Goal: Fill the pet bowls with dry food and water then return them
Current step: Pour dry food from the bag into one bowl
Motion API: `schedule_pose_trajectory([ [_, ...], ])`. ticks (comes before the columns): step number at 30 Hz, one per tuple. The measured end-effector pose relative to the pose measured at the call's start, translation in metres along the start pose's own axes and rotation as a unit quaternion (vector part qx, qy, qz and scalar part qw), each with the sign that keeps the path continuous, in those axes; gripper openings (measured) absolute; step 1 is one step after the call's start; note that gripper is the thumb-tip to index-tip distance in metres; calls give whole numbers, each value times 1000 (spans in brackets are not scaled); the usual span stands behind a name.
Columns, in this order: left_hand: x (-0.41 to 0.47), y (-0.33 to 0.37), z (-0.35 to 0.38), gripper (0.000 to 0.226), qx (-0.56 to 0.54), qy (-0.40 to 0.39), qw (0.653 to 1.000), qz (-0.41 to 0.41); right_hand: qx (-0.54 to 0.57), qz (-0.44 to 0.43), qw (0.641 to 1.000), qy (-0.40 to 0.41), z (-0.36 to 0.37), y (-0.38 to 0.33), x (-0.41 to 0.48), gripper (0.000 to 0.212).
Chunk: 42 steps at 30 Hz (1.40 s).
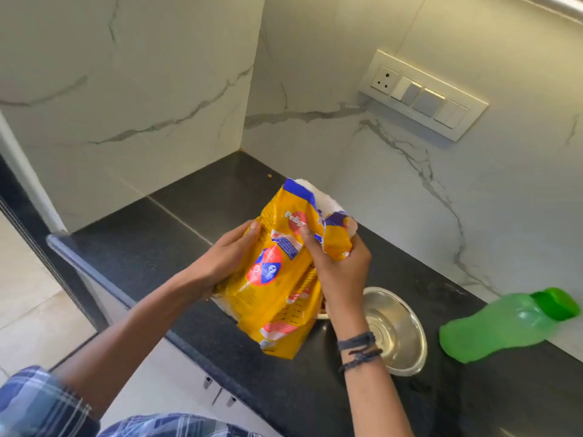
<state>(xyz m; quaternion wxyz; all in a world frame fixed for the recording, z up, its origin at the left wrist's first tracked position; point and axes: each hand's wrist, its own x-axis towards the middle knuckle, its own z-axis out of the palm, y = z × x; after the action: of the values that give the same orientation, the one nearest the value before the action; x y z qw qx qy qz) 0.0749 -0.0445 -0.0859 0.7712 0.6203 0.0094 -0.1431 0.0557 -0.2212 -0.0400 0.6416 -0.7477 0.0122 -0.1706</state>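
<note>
Food bag (277,279) between left fingers (249,230) and right fingers (307,236), near steel bowl (397,326)

One bag (277,288), one bowl (408,348), one bottle (495,326).

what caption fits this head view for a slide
Left hand and right hand grip a yellow food bag over a black counter, beside a steel bowl and green bottle

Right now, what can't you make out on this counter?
Head view.
Pale rim: only a sliver shows; yellow bag and right hand cover the rest.
Bag's brand name: the right hand hides its end.
Steel bowl: part behind the right wrist.
Far speck: too small to identify.
</note>
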Motion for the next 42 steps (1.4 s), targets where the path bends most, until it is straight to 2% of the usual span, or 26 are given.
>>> schedule_pose_trajectory([
  [4, 2, 13, -47, 38, 66, 16, 997, 31, 30, 9, 999, -21, 44, 17, 8, 32],
  [7, 13, 24, -72, 79, 100, 1, 994, 45, 31, 0, 999, -10, 70, 29, 17, 22],
  [8, 20, 26, -80, 85, 117, 2, 992, 46, 32, -2, 999, -6, 76, 33, 19, 21],
  [10, 36, 27, -92, 81, 157, 7, 986, 46, 31, -3, 1000, 4, 86, 40, 21, 25],
  [13, 54, 23, -98, 38, 229, 51, 971, 45, 19, 1, 1000, 11, 97, 50, 19, 31],
  [14, 55, 22, -96, 32, 240, 82, 966, 44, 16, 6, 1000, 1, 99, 52, 18, 31],
  [16, 49, 17, -92, 35, 214, 165, 961, 59, 14, 17, 999, -38, 101, 55, 18, 34],
  [19, 27, 5, -86, 64, 109, 255, 955, 109, 20, 60, 993, -103, 96, 59, 18, 56],
  [21, 13, -1, -78, 72, 98, 251, 953, 137, -4, 76, 987, -140, 88, 66, 16, 66],
  [23, 1, 2, -64, 54, 122, 213, 955, 168, -26, 95, 979, -178, 84, 71, 14, 79],
  [24, 1, 3, -59, 58, 162, 212, 949, 170, -31, 107, 973, -200, 84, 73, 12, 86],
  [25, 2, 1, -56, 77, 224, 227, 936, 152, -39, 117, 968, -219, 86, 75, 10, 90],
  [27, 4, 0, -46, 118, 320, 274, 905, 66, -64, 104, 963, -239, 92, 73, 2, 88],
  [29, 4, 0, -33, 136, 361, 286, 888, 18, -85, 62, 965, -241, 98, 76, -7, 74],
  [31, 4, 0, -20, 145, 372, 280, 885, 1, -108, 15, 959, -260, 104, 75, -20, 58],
  [33, 7, -6, -17, 138, 380, 286, 879, -2, -118, -34, 948, -292, 112, 71, -36, 65],
  [34, 9, -11, -20, 125, 385, 295, 875, 11, -133, -52, 945, -295, 114, 69, -43, 71],
  [35, 9, -14, -23, 106, 390, 307, 868, 35, -143, -57, 942, -297, 116, 69, -47, 72],
  [38, 3, -10, -34, 46, 364, 360, 854, 85, -143, -49, 922, -357, 110, 71, -50, 46],
  [40, -1, -3, -40, 5, 336, 399, 849, 88, -138, -36, 910, -390, 105, 67, -52, 50],
  [42, -3, 1, -50, 27, 282, 421, 857, 91, -128, -26, 896, -424, 101, 66, -50, 63],
])
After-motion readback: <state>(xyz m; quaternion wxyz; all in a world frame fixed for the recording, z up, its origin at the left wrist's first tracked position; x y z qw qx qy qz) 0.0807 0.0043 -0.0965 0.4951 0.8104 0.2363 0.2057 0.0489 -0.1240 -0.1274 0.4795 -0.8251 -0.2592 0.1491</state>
